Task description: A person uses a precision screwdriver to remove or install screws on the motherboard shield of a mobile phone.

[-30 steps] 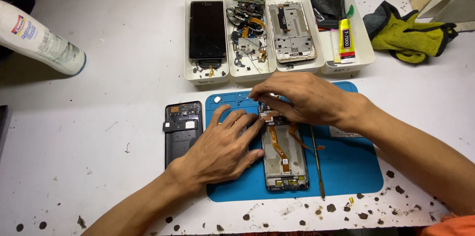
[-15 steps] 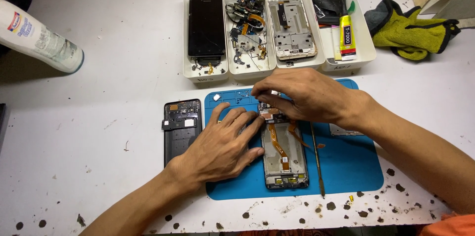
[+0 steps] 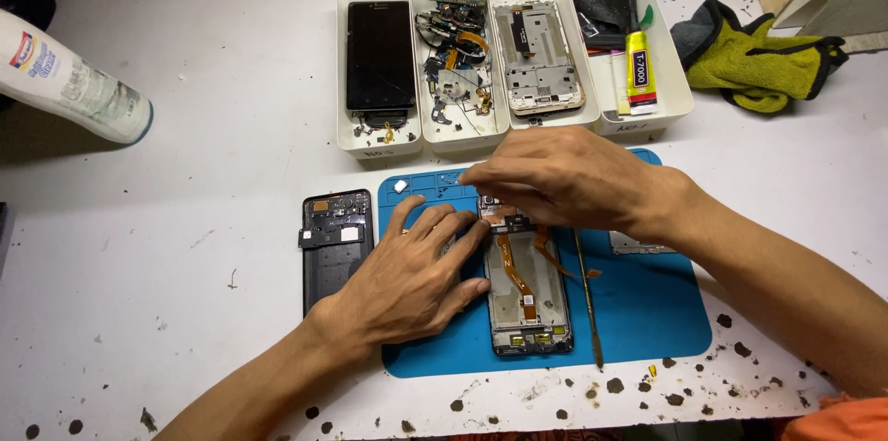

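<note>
Very little had changed across the last second: both hands had stayed on the opened phone frame point(image 3: 527, 288), a silver-edged chassis with orange ribbon cables running down its middle, which lay upright on the blue rubber work mat point(image 3: 638, 311), left of the mat's centre. The left hand point(image 3: 407, 279) had stayed spread flat, fingers unclenched and grasping nothing, pressing down along the frame's left side and holding it steady. The right hand point(image 3: 564, 182) had remained curled over the frame's top end near the mat's far edge, its fingertips pinched together at the board there; whether they gripped a small part could not be told, since the fingers hid it. By my reading, the unchanged pose meant fine work at the top of the frame was under way and unfinished.

A thin metal pry tool point(image 3: 587, 298) lay on the mat just right of the frame, untouched. A black back cover point(image 3: 335, 247) rested off the mat's left edge on the white table point(image 3: 185, 182). Four white plastic trays point(image 3: 513, 126) of phone parts stood along the mat's far side, with a yellow-green cloth point(image 3: 754, 52) towards the table's far right corner.
</note>
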